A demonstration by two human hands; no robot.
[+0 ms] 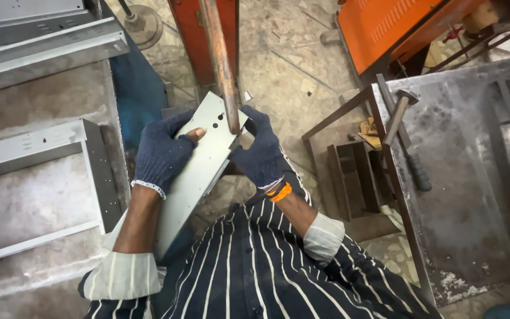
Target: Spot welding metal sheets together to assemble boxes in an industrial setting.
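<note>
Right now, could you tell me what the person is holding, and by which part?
Both gloved hands, left hand and right hand, hold a grey sheet-metal channel by its upper end, one on each side edge.

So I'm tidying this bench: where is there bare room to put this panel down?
The steel table is bare right of the hammer. Left, a patch lies open between the two grey channels. Around both hands on the panel it is crowded.
</note>
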